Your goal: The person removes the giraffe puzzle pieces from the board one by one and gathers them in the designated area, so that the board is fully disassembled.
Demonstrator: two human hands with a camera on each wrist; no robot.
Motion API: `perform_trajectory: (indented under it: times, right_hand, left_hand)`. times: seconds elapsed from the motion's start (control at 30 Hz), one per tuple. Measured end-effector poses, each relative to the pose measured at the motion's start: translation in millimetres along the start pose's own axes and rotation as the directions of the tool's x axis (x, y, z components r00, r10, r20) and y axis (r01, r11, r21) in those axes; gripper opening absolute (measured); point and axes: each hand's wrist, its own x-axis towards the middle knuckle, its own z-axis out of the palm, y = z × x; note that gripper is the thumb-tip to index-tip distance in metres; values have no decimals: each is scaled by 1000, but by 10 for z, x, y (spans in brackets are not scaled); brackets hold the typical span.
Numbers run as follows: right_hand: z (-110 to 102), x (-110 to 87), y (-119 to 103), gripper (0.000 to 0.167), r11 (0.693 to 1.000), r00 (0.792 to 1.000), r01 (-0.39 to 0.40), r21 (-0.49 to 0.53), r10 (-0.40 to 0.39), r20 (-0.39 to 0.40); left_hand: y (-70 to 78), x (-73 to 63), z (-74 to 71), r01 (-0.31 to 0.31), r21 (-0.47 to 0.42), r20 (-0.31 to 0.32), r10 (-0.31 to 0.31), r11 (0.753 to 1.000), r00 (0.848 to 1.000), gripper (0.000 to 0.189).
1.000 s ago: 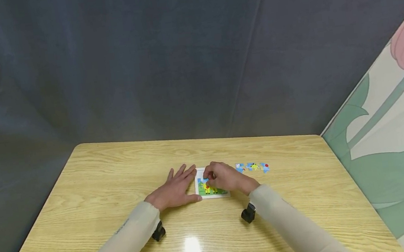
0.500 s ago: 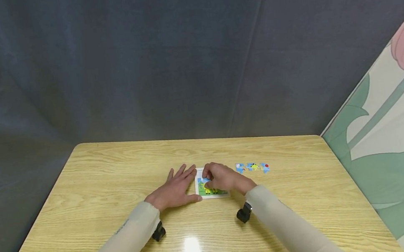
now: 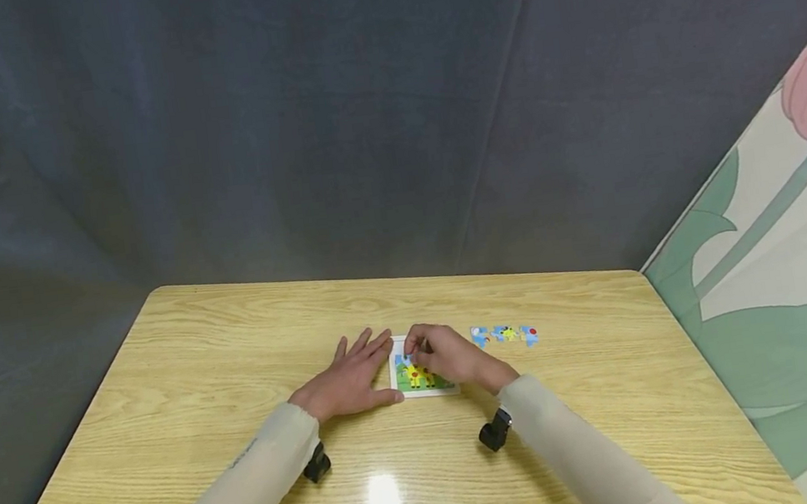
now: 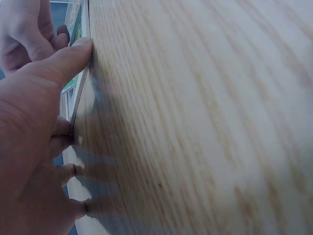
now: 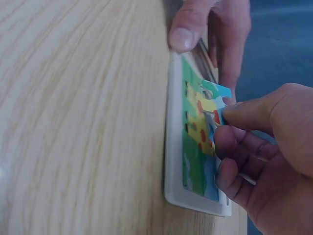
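Observation:
A small white-framed jigsaw puzzle (image 3: 421,393) shows a yellow animal with red spots on green and blue. My left hand (image 3: 347,383) lies spread on the table at its left side, fingers straight, with the thumb at the lower left corner and the index fingertip by the upper left one. Over the puzzle, my right hand (image 3: 454,357) pinches a jigsaw piece (image 5: 217,116) between thumb and index finger. That piece, partly hidden by the fingers, shows red and blue and stands tilted at the puzzle's surface in the right wrist view.
Several loose jigsaw pieces (image 3: 508,333) in blue, yellow and red lie in a row to the right of the puzzle. The wooden table (image 3: 233,340) ends at a dark curtain (image 3: 328,127) behind, and a flowered cloth (image 3: 795,305) hangs at the right.
My right hand dips slightly over the puzzle, then shifts back a little to the right, uncovering more of the yellow animal. The left hand stays in place.

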Motion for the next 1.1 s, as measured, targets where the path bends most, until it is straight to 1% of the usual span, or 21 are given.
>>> perform_trajectory:
  times: [0.2, 0.3, 0.5, 0.6, 0.7, 0.83, 0.97, 1.1]
  right_hand:
    - [-62, -13, -29, 11, 997, 1000, 7, 81, -7, 0]
    - [-76, -10, -29, 12, 995, 1000, 6, 102, -7, 6]
    - [-67, -3, 8, 12, 997, 1000, 13, 74, -14, 23]
    - [-81, -19, 12, 13, 996, 1000, 8, 93, -10, 20]
    - [-131, -45, -2, 14, 992, 1000, -1, 128, 0, 10]
    - [-201, -80, 11, 14, 990, 1000, -13, 140, 14, -1]
    - [-255, -125, 66, 12, 991, 999, -28, 130, 30, -16]
    - [-309, -190, 122, 11, 993, 997, -44, 108, 50, -51]
  left_hand:
    - [8, 12, -1, 4, 3, 3, -4, 1000, 1000, 93]
    - [1, 16, 0, 7, 6, 4, -7, 1000, 1000, 93]
    - [-7, 20, 1, 10, 6, 8, -11, 1000, 1000, 93]
    - [1, 15, -4, 16, 5, 12, -16, 1000, 1000, 93]
    - [4, 17, -5, 15, 1, 5, -15, 1000, 1000, 93]
    - [3, 23, -2, 8, 2, 1, -8, 1000, 1000, 93]
    - [9, 22, -2, 12, 8, 6, -13, 1000, 1000, 94]
    - [8, 16, 3, 16, 4, 3, -16, 1000, 1000, 94]
